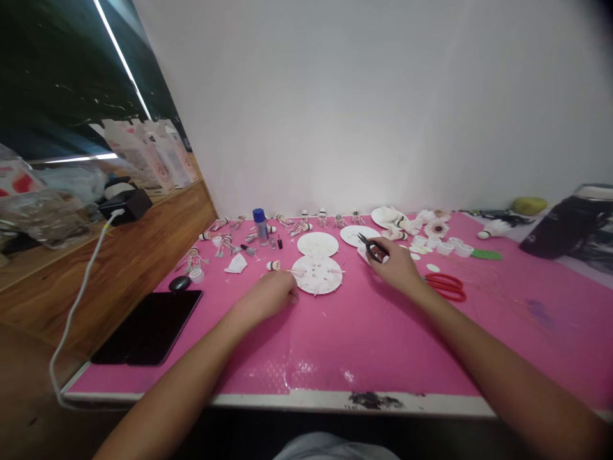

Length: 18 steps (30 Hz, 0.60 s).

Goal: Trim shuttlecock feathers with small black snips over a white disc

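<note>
Right of the white disc [317,275], the right grip [390,265] pinches black snips [370,248], while the left grip [271,295] sits curled beside it, holding what I cannot tell.

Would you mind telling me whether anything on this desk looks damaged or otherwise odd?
Yes: a dark smudge sits on the white front edge of the desk, just below the pink mat. It looks odd as the only black mark on that pale strip, though I cannot tell whether it is a stain or chipping.

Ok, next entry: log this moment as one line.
left hand beside white paper disc | right hand holding black snips | nearby: shuttlecock, red scissors | surface: pink mat
</note>
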Tool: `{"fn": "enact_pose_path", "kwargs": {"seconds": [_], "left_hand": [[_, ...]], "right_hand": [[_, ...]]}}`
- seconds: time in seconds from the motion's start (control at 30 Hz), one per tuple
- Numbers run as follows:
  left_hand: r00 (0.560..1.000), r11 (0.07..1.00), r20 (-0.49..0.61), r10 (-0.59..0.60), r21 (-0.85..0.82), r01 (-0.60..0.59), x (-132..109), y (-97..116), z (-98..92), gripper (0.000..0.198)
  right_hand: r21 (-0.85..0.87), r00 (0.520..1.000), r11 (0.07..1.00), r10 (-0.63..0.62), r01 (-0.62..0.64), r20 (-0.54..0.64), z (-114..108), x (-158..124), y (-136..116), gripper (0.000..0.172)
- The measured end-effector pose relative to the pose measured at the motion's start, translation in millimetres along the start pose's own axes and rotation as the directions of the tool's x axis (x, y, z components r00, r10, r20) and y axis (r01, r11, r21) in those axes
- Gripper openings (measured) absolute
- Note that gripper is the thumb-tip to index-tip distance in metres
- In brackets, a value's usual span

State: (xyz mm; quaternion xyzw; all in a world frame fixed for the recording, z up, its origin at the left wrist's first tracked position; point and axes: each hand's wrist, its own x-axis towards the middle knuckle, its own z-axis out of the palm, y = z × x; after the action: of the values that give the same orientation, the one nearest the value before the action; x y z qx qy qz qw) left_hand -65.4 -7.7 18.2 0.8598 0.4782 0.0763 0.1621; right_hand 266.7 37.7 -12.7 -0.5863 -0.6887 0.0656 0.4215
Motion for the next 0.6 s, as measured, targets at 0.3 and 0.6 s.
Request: {"fn": "enact_pose_path", "kwargs": {"seconds": [0.3,0.6], "left_hand": [[0.999,0.987,0.032,-0.031,0.157,0.025,-4,13,0.3,0.020],[0.996,0.996,-0.071,0.047,0.073,-0.042,-3,21,0.9,0.017]], "right_hand": [[0.014,1.000,1.000,0.009,-0.009,0.012,3,-3,-3,0.036],[0.044,1.000,0.999,-0.003,0.004,-0.015,1,-4,-9,0.033]]}}
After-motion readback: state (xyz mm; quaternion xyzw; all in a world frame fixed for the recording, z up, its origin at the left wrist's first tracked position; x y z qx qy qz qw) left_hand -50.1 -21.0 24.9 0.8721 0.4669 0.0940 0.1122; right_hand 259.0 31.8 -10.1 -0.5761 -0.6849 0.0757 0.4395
